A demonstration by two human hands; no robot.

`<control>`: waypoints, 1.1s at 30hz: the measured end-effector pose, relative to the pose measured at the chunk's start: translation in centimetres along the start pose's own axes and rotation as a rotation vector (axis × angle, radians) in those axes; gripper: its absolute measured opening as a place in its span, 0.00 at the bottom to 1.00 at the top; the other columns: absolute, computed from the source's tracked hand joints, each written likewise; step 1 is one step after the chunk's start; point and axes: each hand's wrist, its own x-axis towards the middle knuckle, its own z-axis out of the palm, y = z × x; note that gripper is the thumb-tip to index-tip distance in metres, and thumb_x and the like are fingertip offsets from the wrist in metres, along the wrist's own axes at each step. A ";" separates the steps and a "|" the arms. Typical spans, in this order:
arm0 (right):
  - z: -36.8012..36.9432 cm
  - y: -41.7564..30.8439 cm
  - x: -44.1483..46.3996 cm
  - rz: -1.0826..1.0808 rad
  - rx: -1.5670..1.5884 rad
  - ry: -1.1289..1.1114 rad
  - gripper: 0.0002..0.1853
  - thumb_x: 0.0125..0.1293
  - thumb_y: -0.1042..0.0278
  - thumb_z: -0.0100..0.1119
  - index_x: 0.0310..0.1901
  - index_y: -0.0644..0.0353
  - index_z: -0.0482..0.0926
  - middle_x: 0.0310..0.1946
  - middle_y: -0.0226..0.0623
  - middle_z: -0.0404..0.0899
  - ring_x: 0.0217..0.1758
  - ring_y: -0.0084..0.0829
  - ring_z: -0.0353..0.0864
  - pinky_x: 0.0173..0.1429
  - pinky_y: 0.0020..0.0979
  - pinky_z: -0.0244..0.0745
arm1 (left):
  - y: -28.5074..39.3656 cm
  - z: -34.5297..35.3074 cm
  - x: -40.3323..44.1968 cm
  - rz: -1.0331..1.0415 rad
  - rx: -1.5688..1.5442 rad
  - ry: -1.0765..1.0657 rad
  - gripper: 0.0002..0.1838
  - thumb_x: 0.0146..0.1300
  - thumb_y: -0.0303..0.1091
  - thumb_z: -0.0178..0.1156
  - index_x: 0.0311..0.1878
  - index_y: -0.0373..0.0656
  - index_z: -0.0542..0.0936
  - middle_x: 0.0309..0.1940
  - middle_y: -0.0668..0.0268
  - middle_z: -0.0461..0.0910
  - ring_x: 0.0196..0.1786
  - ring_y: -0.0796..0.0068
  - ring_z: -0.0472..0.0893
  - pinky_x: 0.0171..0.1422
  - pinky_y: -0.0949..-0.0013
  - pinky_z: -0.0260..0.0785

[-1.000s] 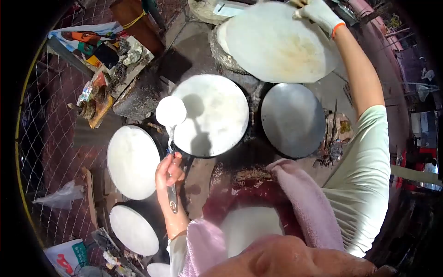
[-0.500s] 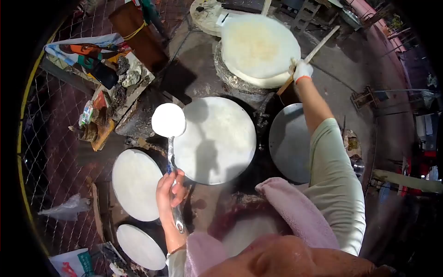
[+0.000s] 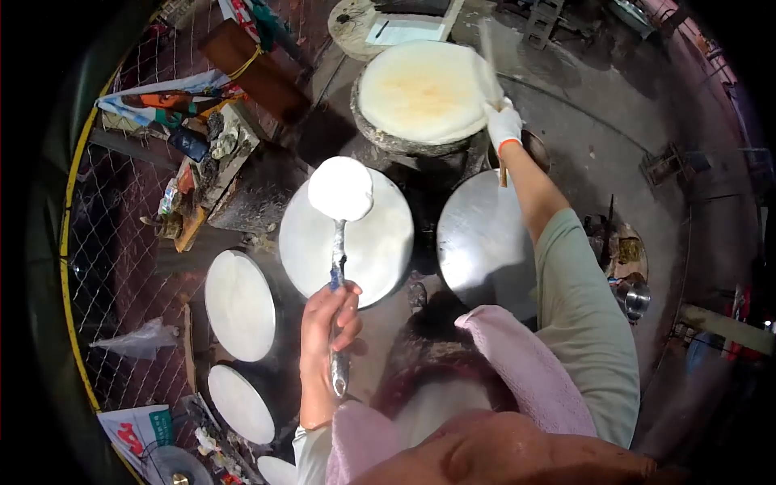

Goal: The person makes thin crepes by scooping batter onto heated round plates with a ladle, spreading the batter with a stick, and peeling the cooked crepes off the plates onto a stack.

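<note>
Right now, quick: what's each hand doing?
Left hand: closed, holding a ladle by its handle.
Right hand: gloved, closed around a long stick.

The ladle [image 3: 339,236] covers the upper part of the white griddle [image 3: 390,242] behind it, while the right sleeve [image 3: 582,323] hides the right edge of the grey griddle [image 3: 478,234]. Blur smears the far end of the stick [image 3: 488,58] in the right hand [image 3: 505,124]. The pink towel [image 3: 525,368] and the wearer's head block much of the dark red tub [image 3: 394,390] (its near rim is out of sight). The view's bottom edge cuts a white disc [image 3: 277,470].
</note>
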 end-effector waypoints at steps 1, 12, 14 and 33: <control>-0.3 1.8 0.1 -0.052 0.136 0.007 0.33 0.54 0.53 0.69 0.57 0.66 0.74 0.52 0.52 0.80 0.57 0.46 0.79 0.61 0.37 0.71 | -1.1 1.8 -0.1 0.003 0.034 0.014 0.12 0.72 0.32 0.49 0.43 0.30 0.73 0.18 0.70 0.63 0.09 0.84 0.56 0.11 0.79 0.45; -26.2 19.8 -22.9 0.368 0.573 -0.266 0.26 0.68 0.62 0.61 0.64 0.66 0.71 0.59 0.35 0.77 0.60 0.23 0.73 0.65 0.25 0.64 | -20.9 15.5 9.0 -0.095 0.382 -0.257 0.15 0.72 0.38 0.54 0.41 0.31 0.73 0.19 0.70 0.66 0.12 0.82 0.62 0.16 0.76 0.50; -27.6 23.5 -27.3 0.327 0.520 -0.226 0.26 0.69 0.63 0.59 0.65 0.67 0.69 0.64 0.38 0.72 0.65 0.24 0.70 0.68 0.24 0.62 | -26.8 14.7 14.0 -0.037 0.652 -0.255 0.16 0.67 0.38 0.62 0.39 0.32 0.74 0.20 0.69 0.69 0.15 0.77 0.67 0.19 0.71 0.56; -21.9 18.7 -32.6 0.688 0.666 -0.396 0.18 0.66 0.57 0.61 0.56 0.50 0.78 0.22 0.22 0.73 0.22 0.13 0.69 0.25 0.18 0.64 | -19.9 6.8 10.6 0.764 1.217 0.158 0.09 0.70 0.31 0.54 0.44 0.34 0.71 0.21 0.66 0.72 0.22 0.78 0.69 0.27 0.70 0.63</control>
